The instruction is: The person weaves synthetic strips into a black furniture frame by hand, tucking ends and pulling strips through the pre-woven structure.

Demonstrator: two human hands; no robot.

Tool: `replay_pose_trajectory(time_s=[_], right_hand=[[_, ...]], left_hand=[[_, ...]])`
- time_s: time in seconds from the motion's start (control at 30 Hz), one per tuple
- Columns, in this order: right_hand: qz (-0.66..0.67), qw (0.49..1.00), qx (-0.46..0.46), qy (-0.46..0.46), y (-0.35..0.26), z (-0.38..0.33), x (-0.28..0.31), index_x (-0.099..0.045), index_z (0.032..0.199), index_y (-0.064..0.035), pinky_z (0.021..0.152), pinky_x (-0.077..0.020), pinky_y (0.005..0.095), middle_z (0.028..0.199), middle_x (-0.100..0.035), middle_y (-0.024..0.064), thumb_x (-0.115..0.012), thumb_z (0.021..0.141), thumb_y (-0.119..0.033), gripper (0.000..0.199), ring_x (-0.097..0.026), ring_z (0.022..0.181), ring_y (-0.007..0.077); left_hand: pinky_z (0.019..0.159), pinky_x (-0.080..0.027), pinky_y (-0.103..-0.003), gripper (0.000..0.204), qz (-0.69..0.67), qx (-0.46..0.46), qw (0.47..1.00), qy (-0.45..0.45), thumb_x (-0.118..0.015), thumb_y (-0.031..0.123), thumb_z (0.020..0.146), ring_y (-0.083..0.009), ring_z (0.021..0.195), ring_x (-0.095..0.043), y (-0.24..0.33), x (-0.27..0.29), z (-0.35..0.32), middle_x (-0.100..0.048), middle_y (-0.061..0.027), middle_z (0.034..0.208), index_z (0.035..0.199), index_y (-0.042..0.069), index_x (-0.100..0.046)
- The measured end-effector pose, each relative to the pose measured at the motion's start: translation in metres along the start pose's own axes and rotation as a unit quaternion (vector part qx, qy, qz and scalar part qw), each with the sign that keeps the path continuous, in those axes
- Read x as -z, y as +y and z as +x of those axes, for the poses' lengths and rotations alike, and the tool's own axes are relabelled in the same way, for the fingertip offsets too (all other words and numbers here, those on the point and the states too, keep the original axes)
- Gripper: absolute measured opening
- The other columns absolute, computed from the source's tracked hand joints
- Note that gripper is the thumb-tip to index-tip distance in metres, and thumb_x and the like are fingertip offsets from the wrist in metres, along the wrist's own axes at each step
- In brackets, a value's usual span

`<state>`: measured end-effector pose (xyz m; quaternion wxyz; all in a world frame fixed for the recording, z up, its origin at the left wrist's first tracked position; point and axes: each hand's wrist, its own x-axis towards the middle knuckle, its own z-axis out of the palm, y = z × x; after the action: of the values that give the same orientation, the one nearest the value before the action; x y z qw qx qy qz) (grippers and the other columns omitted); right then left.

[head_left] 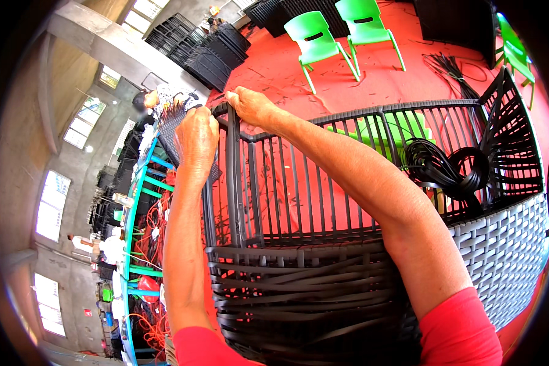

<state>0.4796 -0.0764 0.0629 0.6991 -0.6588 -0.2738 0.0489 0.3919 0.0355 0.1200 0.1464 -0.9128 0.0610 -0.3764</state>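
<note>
The black wicker furniture frame (305,268) is stood on the red floor (268,70). At its far left corner, the left hand (198,137) and right hand (251,108) are curled closed, apparently to steady it; what is pinched cannot be told. Black strips (433,166) are laid inside its right end, probably for easy reach.

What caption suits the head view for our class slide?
Left hand and right hand close together at one end of a black, slatted, partly woven frame.
</note>
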Motion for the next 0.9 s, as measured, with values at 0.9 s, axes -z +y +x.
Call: replay_pose_trajectory(time_s=[0.9], right_hand=[[-0.251, 0.954, 0.140, 0.085, 0.020, 0.026, -0.006, -0.051, 0.099, -0.0040, 0.076, -0.0475, 0.0515, 0.088, -0.063, 0.0258, -0.034, 0.097, -0.033, 0.034, -0.061, 0.085, 0.0439]], left_hand=[[0.062, -0.049, -0.042, 0.003, 0.032, -0.132, 0.989, 0.057, -0.057, 0.002, 0.076, -0.0313, 0.077, -0.059, 0.010, -0.025, 0.023, -0.054, -0.0115, 0.081, 0.076, 0.003, -0.055]])
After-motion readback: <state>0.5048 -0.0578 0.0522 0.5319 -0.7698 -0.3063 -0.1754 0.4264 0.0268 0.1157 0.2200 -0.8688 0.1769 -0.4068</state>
